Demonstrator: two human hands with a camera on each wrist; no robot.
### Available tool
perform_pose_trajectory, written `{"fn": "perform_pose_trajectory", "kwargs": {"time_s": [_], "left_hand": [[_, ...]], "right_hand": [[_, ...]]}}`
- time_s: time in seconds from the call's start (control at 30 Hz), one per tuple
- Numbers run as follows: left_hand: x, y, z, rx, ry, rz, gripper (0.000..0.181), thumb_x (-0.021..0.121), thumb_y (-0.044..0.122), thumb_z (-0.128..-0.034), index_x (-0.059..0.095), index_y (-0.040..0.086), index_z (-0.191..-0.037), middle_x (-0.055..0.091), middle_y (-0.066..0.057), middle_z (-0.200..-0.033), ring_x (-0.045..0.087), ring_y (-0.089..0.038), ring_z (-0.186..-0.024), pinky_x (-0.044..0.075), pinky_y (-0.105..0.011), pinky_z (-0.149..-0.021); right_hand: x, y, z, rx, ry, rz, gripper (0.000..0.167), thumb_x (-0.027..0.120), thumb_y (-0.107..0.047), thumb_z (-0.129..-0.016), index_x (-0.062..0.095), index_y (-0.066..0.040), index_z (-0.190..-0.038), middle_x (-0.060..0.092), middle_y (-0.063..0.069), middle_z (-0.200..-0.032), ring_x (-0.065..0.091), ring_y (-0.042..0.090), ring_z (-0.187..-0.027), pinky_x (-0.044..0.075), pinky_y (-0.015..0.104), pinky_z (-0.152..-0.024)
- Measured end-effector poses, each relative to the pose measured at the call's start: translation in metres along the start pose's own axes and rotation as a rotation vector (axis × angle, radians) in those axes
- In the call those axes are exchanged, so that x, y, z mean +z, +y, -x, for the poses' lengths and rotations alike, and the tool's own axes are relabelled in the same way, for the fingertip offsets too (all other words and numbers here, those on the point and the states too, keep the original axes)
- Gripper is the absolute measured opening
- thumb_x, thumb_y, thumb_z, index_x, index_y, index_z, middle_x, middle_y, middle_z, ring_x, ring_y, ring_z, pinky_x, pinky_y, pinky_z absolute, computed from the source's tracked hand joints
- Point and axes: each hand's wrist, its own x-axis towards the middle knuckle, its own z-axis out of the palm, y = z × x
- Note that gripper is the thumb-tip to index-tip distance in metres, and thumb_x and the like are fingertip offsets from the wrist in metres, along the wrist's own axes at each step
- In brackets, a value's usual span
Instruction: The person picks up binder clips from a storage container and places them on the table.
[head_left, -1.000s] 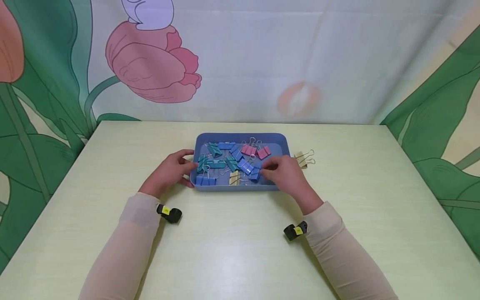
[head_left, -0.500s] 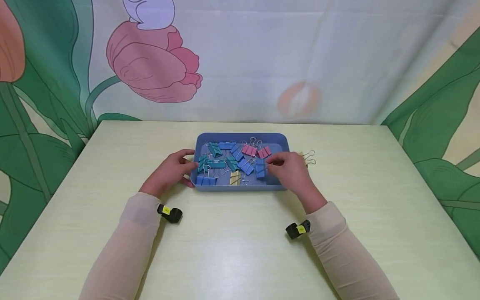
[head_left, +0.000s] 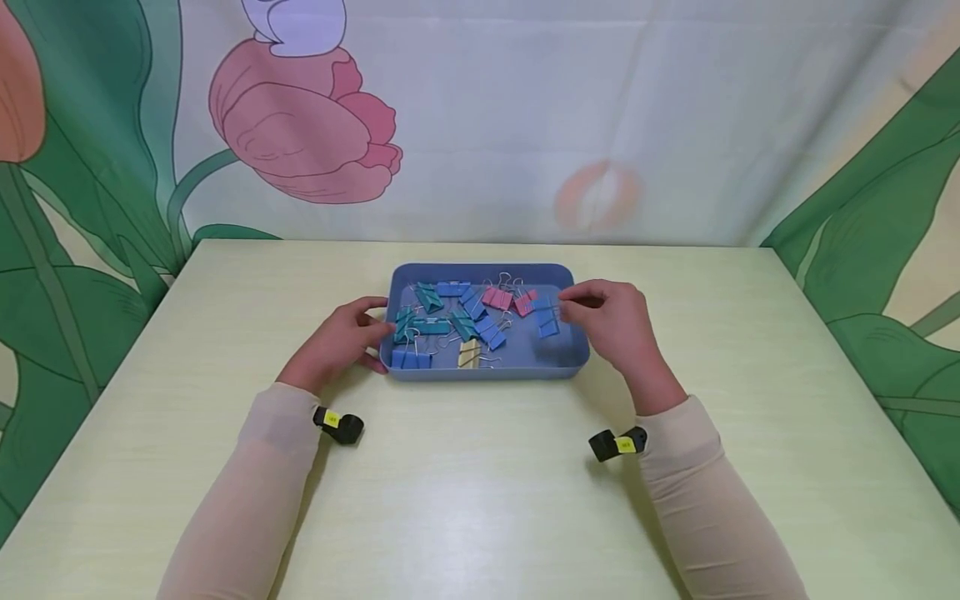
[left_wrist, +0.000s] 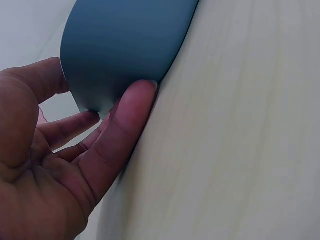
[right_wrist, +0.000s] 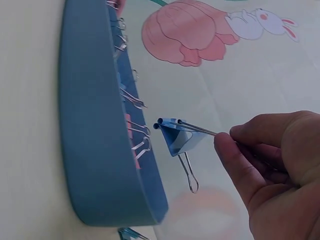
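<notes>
My right hand (head_left: 618,325) pinches a blue binder clip (head_left: 546,318) by one wire handle. The clip hangs above the right part of the blue tray (head_left: 480,375); in the right wrist view the clip (right_wrist: 182,140) is raised clear of the rim, its other handle pointing down. Around the tray's left end, my left hand (head_left: 337,343) holds on, with the thumb (left_wrist: 135,107) against the outer wall in the left wrist view. Inside the tray lie several binder clips: blue ones (head_left: 412,359), teal ones (head_left: 431,326), pink ones (head_left: 497,298) and a yellow one (head_left: 469,354).
A pale wooden table (head_left: 465,500) carries the tray. Just past the tray's right end, a partly cut-off binder clip (right_wrist: 131,234) shows at the bottom of the right wrist view. A printed curtain (head_left: 480,125) hangs behind the table.
My right hand has lifted the blue binder clip from the tray's near right area and moved it right and away from me. The yellow clip beside the tray is now hidden. My left hand stays.
</notes>
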Motion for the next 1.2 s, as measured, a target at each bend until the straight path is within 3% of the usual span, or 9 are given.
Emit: {"fn": "perform_pose_trajectory", "kwargs": {"time_s": [0.2, 0.5, 0.7, 0.9, 1.2], "left_hand": [[0.000, -0.001, -0.001, -0.005, 0.005, -0.003, 0.064, 0.058, 0.028, -0.0969, 0.026, 0.020, -0.152, 0.048, -0.018, -0.128, 0.068, -0.028, -0.087, 0.059, -0.038, -0.073], [-0.001, -0.002, -0.002, -0.017, 0.007, -0.001, 0.064, 0.058, 0.028, -0.0967, 0.027, 0.021, -0.152, 0.049, -0.018, -0.128, 0.067, -0.029, -0.091, 0.059, -0.038, -0.072], [-0.001, -0.002, -0.003, -0.019, 0.006, 0.008, 0.063, 0.058, 0.026, -0.0968, 0.027, 0.021, -0.152, 0.048, -0.018, -0.128, 0.065, -0.031, -0.096, 0.059, -0.039, -0.072], [0.000, -0.002, -0.003, -0.012, 0.004, 0.014, 0.064, 0.058, 0.025, -0.0969, 0.027, 0.019, -0.152, 0.047, -0.019, -0.128, 0.063, -0.030, -0.099, 0.059, -0.039, -0.072], [0.000, 0.000, -0.001, -0.015, 0.001, 0.005, 0.064, 0.057, 0.025, -0.0971, 0.027, 0.019, -0.152, 0.047, -0.020, -0.128, 0.064, -0.029, -0.093, 0.059, -0.038, -0.072]], "right_hand": [[-0.017, 0.006, -0.002, 0.016, 0.067, -0.058, 0.020, 0.067, -0.020, -0.087, 0.074, -0.007, -0.100, 0.073, 0.010, -0.096, 0.070, 0.016, -0.079, 0.053, 0.028, -0.064], [-0.039, 0.013, -0.004, 0.080, 0.075, -0.065, 0.021, 0.066, -0.020, -0.085, 0.074, -0.007, -0.099, 0.073, 0.000, -0.087, 0.068, 0.008, -0.075, 0.049, 0.030, -0.068], [-0.049, 0.023, -0.008, 0.112, 0.010, -0.027, 0.023, 0.064, -0.017, -0.084, 0.072, -0.003, -0.101, 0.071, -0.004, -0.080, 0.067, 0.008, -0.073, 0.049, 0.030, -0.072], [-0.054, 0.031, -0.009, 0.130, -0.058, -0.016, 0.026, 0.062, -0.016, -0.089, 0.068, 0.003, -0.105, 0.071, 0.008, -0.090, 0.069, 0.005, -0.072, 0.054, 0.026, -0.078], [-0.052, 0.045, -0.012, 0.185, -0.176, 0.025, 0.024, 0.058, -0.013, -0.091, 0.066, 0.004, -0.105, 0.068, 0.015, -0.098, 0.070, 0.016, -0.081, 0.053, 0.045, -0.089]]}}
